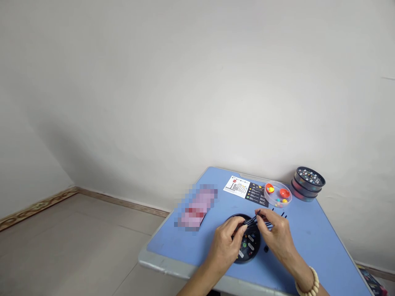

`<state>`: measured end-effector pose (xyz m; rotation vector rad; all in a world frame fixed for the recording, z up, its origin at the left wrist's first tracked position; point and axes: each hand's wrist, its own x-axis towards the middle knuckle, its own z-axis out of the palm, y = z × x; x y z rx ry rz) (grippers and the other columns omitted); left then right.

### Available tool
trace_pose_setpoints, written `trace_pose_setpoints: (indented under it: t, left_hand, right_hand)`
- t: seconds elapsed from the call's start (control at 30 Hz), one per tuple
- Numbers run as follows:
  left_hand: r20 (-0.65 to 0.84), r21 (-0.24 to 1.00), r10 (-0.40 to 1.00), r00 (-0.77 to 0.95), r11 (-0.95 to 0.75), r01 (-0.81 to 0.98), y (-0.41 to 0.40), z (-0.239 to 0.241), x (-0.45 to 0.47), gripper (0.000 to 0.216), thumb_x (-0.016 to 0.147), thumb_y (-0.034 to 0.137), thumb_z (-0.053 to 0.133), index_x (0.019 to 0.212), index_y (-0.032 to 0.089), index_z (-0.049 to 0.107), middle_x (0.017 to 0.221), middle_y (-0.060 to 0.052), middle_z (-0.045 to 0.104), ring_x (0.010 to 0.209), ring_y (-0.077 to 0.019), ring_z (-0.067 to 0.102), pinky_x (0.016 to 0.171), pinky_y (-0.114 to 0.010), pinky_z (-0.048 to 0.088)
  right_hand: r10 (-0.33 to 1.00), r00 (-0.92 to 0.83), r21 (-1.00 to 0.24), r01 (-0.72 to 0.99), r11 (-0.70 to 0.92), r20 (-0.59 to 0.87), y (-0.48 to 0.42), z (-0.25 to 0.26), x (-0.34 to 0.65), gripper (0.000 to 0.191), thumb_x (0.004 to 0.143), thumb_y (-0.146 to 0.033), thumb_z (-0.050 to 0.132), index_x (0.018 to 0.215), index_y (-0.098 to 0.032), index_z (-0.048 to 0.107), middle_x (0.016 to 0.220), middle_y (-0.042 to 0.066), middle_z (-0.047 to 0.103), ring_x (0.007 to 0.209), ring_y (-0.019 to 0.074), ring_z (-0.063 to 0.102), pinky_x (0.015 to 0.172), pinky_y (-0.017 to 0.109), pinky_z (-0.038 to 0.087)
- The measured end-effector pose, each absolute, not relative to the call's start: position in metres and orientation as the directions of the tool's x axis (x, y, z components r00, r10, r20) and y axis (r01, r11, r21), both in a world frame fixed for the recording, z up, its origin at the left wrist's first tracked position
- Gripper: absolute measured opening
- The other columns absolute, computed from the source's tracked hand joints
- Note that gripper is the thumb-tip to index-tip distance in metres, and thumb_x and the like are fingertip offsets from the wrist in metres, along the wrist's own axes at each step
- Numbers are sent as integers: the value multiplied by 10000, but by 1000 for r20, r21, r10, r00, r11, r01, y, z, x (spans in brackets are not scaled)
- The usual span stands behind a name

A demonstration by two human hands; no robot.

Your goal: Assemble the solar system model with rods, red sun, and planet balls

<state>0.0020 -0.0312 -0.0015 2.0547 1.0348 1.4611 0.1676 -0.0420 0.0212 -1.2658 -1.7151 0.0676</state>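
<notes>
Evidently the handling is at an early stage: several thin black rods (252, 222) are gathered between the person's two hands, above the far part of a round black dish (247, 257) with a planet-printed face, which lies on the near side of the blue table (168, 242). The left hand (226, 243) pinches the bunch between thumb and fingers at its left end; the right hand (277, 229) grips it further right, with free rod tips poking out beyond the knuckles. Whether the rods are joined at the pinched end cannot be told, as the fingers cover it. Just right of the dish, a small black piece (266, 249) lies loose on the tabletop. What is done seems limited to the rods being picked up and the parts laid out. The coloured parts look unused: at the far right, a clear round tray (270, 200) holds two orange half-shells (284, 193), apart from each other, and small coloured balls (284, 201), none visibly on a rod. Left of the tray lies a printed leaflet (236, 187) with a diagram, open to view, and to its right stand stacked round cases (307, 183), apparently untouched.
</notes>
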Motion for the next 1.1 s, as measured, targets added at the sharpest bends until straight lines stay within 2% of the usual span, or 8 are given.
trace_pose_setpoints:
  t: [0.3,0.4,0.53,0.73,0.87,0.97,1.1]
  left_hand:
    - [585,754,798,144,-600,265,-31,2,1,132,865,210,561,862,199,693,816,-50,742,724,-180,686,600,-228,547]
    - [562,780,816,136,-578,242,-33,6,1,121,844,218,582,829,197,701,778,-42,727,699,-178,676,566,-222,545]
    - [548,796,829,109,-557,235,-33,9,4,119,842,224,592,824,194,706,775,-42,717,712,-182,674,583,-232,551]
    - [611,768,790,44,-606,209,-33,23,8,105,845,208,605,844,192,709,801,-49,716,758,-190,667,618,-248,556]
    - [661,741,748,-57,-639,208,-44,33,3,101,852,225,619,863,195,714,747,-32,689,685,-171,640,580,-234,532]
    - [610,783,792,-15,-600,163,-58,32,2,96,843,216,629,854,186,720,627,11,639,521,-123,574,510,-206,493]
    - [574,809,812,107,-582,82,-71,23,11,102,826,190,627,838,175,726,591,21,632,498,-107,556,482,-178,459]
  right_hand:
    - [761,-11,-539,699,469,648,-41,18,171,193,881,-241,554,978,-197,715,869,73,763,755,224,723,701,334,581]
    - [757,-11,-538,697,474,653,-41,17,171,205,894,-237,539,990,-197,715,916,85,764,805,234,723,725,343,576]
    - [763,-14,-546,690,476,647,-41,16,170,272,902,-200,510,1118,-191,673,865,59,745,752,200,708,693,310,566]
    - [785,-14,-586,658,473,619,-40,14,172,332,897,-195,518,1213,-200,618,821,28,725,731,178,690,707,299,557]
    - [777,42,-616,637,463,628,-47,27,181,283,900,-246,550,1158,-204,658,950,73,746,828,209,700,755,334,558]
    - [793,127,-706,553,441,595,-62,45,187,219,890,-317,598,1053,-217,705,1049,94,733,948,236,676,789,339,552]
    - [943,-21,-905,273,326,333,-83,59,186,268,836,-403,675,1027,-219,709,887,51,727,769,192,667,691,293,560]
